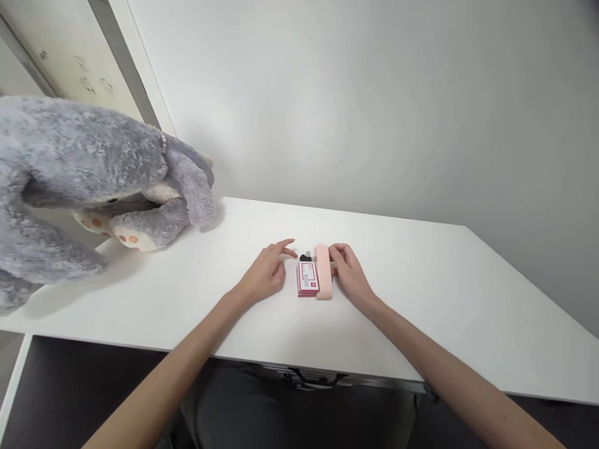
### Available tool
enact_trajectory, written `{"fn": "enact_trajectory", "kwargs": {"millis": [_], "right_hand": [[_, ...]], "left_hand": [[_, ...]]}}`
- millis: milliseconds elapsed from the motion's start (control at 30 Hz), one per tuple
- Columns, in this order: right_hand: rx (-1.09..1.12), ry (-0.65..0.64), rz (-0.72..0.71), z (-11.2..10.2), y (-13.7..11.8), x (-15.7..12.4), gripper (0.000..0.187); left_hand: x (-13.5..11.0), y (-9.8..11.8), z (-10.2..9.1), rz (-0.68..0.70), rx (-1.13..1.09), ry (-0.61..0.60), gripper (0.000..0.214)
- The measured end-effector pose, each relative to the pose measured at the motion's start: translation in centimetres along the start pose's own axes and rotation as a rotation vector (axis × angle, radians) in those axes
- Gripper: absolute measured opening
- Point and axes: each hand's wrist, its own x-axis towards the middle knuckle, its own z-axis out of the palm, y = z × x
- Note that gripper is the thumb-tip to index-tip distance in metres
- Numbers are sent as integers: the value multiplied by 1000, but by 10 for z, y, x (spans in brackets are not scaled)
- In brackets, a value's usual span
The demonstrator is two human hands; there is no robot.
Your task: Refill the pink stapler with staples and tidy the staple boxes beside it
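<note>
My left hand is open on the left, its index finger stretched toward a small black object with a greyish piece beside it. Just in front of those fingers lie small white-and-red boxes, which look stacked, with a small pale piece on top. A long, rounded pink object stands against their right side; its kind is unclear. My right hand is closed at the pink object's right side, fingers curled. A pale bit shows between hand and pink object, but what the fingers grip is mostly hidden.
Large grey plush toys take up the left end of the white table. A white wall rises behind it. Below the front edge is a black handle.
</note>
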Motion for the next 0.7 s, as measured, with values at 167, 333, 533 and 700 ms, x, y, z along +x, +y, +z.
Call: {"fn": "enact_trajectory", "kwargs": {"millis": [167,333,533,700], "right_hand": [[-30,118,-98,-8,-4,1,37],[-372,4,-444,-4,-50,4,28],[-890,-488,-654,40,-81,17,26],[-1184,-587,-596,79,-46,30,32]], "left_hand": [[-4,-12,-4,-224,-158,182,51],[-5,-19,-6,-283,-230,340,41],[-12,-16,-7,-344,-220,407,31],[-21,-13,-10,-348,-217,413,29]]}}
